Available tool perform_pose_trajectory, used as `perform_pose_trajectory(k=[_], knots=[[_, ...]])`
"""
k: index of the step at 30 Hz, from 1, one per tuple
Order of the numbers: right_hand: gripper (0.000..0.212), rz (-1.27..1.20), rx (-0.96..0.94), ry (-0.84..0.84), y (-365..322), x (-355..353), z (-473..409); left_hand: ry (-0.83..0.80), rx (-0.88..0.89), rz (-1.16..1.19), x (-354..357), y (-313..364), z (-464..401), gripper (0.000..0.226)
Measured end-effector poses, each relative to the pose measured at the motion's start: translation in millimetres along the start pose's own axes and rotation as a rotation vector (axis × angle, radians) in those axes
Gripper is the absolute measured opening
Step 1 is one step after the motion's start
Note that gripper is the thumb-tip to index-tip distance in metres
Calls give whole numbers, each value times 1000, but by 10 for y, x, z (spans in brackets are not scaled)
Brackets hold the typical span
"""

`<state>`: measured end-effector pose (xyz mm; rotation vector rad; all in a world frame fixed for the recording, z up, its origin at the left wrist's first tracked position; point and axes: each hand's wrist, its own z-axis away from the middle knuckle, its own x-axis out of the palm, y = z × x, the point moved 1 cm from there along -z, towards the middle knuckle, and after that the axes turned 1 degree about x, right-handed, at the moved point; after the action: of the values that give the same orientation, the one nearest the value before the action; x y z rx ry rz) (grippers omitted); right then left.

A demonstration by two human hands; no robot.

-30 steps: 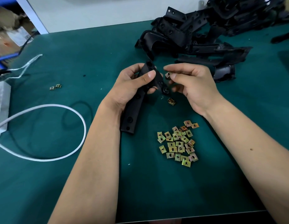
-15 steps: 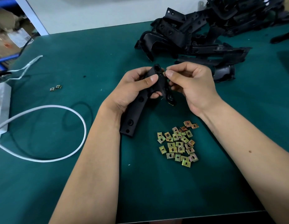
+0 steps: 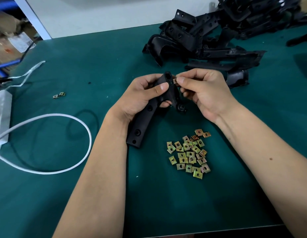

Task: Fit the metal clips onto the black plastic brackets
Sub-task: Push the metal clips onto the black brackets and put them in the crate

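Note:
My left hand [image 3: 140,97] grips a long black plastic bracket [image 3: 142,124] around its upper part, its lower end pointing down toward me. My right hand [image 3: 206,93] pinches a small metal clip [image 3: 174,81] between thumb and forefinger, pressed against the bracket's top right edge. A pile of several brass-coloured metal clips [image 3: 189,153] lies on the green mat just below my hands. A heap of black brackets [image 3: 209,40] is stacked at the back right.
Two loose clips [image 3: 59,95] lie at the left of the green mat [image 3: 98,66]. A white cable [image 3: 63,143] loops from a white power strip [image 3: 1,117] at the left edge. The table's front edge runs along the bottom.
My right hand has brought the clip from a small gap away up against the bracket's top end. The loose clip seen below my hands earlier is hidden now. The left hand tilted the bracket slightly.

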<state>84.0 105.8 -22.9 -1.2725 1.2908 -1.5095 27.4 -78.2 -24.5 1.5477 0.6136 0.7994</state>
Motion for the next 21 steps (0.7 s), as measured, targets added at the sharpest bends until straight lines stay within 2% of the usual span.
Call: perform_pose_trajectory(k=[11,15,18,21], knots=[[13,67,18,-130,-73,-28,27,-40,-11,17,25,-6,40,45],[11,39,68,-60,-55,2,21,5,0,20,36,-17,18,34],[7,58,113,9,-11,56,24,60,8,48,53,-16,7,35],[15,197,-46,39,8,79,41,94,10,63,60,-19,3,35]])
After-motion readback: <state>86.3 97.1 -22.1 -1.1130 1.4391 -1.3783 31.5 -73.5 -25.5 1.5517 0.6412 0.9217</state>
